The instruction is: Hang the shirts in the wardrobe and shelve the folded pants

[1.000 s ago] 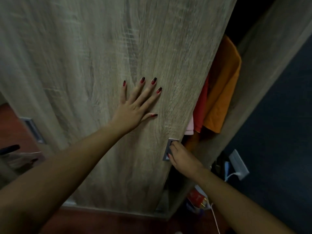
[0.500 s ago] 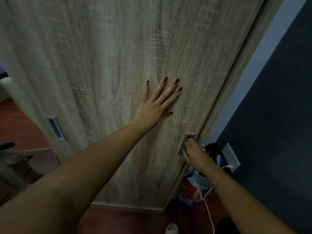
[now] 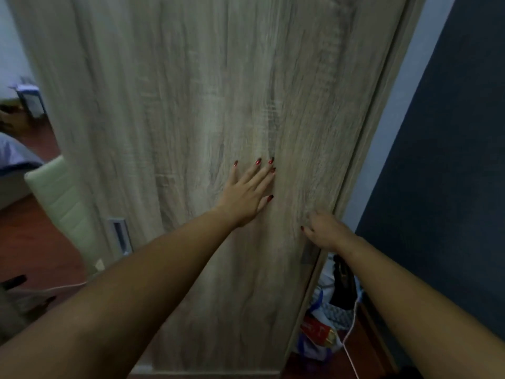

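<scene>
wardrobe door (image 3: 191, 132): top and bottom run past the picture's edges; the grain smears with motion blur. It covers the wardrobe's inside, so no shirts or pants show.
right hand (image 3: 325, 231): blurred; the fingertips melt into the door's right edge, so whether they grip it or only touch it cannot be told.
right handle (image 3: 308, 254): a grey recess, mostly hidden under the right wrist.
left hand (image 3: 247, 195): the palm faces the door and is hidden.
bags (image 3: 328, 318): heaped on the floor between door and dark wall, partly behind the right forearm; the contents are too muddled to name.
left-edge objects (image 3: 27, 97): small, blurred, cut by the frame.
</scene>
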A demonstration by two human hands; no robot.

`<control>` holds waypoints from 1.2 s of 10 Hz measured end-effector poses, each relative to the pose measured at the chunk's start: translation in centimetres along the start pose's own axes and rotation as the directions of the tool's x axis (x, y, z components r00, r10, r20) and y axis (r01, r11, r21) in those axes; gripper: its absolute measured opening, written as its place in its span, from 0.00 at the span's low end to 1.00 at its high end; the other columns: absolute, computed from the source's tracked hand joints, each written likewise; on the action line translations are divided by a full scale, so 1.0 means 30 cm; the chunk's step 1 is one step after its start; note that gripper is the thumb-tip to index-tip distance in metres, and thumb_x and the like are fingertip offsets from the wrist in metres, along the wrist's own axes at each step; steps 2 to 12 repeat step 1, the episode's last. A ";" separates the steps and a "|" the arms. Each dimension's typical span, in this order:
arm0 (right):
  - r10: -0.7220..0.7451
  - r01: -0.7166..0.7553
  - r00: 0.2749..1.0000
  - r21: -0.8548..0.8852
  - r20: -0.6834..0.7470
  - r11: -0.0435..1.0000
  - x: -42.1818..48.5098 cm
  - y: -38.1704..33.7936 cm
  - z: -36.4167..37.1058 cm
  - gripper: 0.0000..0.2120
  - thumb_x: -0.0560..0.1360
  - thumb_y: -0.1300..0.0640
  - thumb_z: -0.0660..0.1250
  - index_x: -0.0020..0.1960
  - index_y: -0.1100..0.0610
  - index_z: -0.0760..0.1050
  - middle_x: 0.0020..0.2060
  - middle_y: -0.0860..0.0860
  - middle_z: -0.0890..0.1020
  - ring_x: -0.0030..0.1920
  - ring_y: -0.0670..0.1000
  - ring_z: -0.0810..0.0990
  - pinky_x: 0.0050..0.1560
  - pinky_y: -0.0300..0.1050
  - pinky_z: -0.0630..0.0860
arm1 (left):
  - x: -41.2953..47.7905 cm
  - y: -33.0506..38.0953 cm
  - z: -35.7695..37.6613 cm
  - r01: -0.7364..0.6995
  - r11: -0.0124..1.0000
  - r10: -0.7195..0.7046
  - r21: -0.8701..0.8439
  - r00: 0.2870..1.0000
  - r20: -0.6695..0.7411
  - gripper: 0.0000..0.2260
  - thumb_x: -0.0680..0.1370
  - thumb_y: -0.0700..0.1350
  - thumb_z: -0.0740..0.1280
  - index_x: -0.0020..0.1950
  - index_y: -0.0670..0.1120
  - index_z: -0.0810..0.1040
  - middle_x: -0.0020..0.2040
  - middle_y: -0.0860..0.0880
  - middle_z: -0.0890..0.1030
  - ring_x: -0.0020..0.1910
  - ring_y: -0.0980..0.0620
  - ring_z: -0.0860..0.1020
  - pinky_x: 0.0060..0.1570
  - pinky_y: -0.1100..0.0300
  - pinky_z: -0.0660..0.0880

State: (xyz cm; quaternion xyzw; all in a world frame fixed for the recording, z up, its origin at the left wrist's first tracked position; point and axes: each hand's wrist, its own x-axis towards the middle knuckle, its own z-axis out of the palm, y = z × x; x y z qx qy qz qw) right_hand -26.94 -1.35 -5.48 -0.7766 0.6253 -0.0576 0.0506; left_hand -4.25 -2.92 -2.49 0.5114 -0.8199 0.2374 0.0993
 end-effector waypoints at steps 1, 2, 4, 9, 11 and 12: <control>0.004 -0.001 0.987 0.018 -0.159 1.000 0.002 -0.162 -0.214 0.22 0.80 0.49 0.53 0.64 0.65 0.68 0.61 0.62 0.72 0.60 0.60 0.71 0.60 0.52 0.71 | -0.072 -0.132 -0.167 0.119 0.990 -0.118 -0.072 0.993 0.019 0.26 0.82 0.56 0.43 0.78 0.48 0.45 0.79 0.51 0.42 0.78 0.51 0.40 0.74 0.39 0.41; 0.004 -0.001 0.987 0.018 -0.159 1.000 0.002 -0.162 -0.214 0.22 0.80 0.49 0.53 0.64 0.65 0.68 0.61 0.62 0.72 0.60 0.60 0.71 0.60 0.52 0.71 | -0.072 -0.132 -0.167 0.119 0.990 -0.118 -0.072 0.993 0.019 0.26 0.82 0.56 0.43 0.78 0.48 0.45 0.79 0.51 0.42 0.78 0.51 0.40 0.74 0.39 0.41; 0.004 -0.001 0.987 0.018 -0.159 1.000 0.002 -0.162 -0.214 0.22 0.80 0.49 0.53 0.64 0.65 0.68 0.61 0.62 0.72 0.60 0.60 0.71 0.60 0.52 0.71 | -0.072 -0.132 -0.167 0.119 0.990 -0.118 -0.072 0.993 0.019 0.26 0.82 0.56 0.43 0.78 0.48 0.45 0.79 0.51 0.42 0.78 0.51 0.40 0.74 0.39 0.41; 0.004 -0.001 0.987 0.018 -0.159 1.000 0.002 -0.162 -0.214 0.22 0.80 0.49 0.53 0.64 0.65 0.68 0.61 0.62 0.72 0.60 0.60 0.71 0.60 0.52 0.71 | -0.072 -0.132 -0.167 0.119 0.990 -0.118 -0.072 0.993 0.019 0.26 0.82 0.56 0.43 0.78 0.48 0.45 0.79 0.51 0.42 0.78 0.51 0.40 0.74 0.39 0.41; 0.004 -0.001 0.987 0.018 -0.159 1.000 0.002 -0.162 -0.214 0.22 0.80 0.49 0.53 0.64 0.65 0.68 0.61 0.62 0.72 0.60 0.60 0.71 0.60 0.52 0.71 | -0.072 -0.132 -0.167 0.119 0.990 -0.118 -0.072 0.993 0.019 0.26 0.82 0.56 0.43 0.78 0.48 0.45 0.79 0.51 0.42 0.78 0.51 0.40 0.74 0.39 0.41; 0.004 -0.001 0.987 0.018 -0.159 1.000 0.002 -0.162 -0.214 0.22 0.80 0.49 0.53 0.64 0.65 0.68 0.61 0.62 0.72 0.60 0.60 0.71 0.60 0.52 0.71 | -0.072 -0.132 -0.167 0.119 0.990 -0.118 -0.072 0.993 0.019 0.26 0.82 0.56 0.43 0.78 0.48 0.45 0.79 0.51 0.42 0.78 0.51 0.40 0.74 0.39 0.41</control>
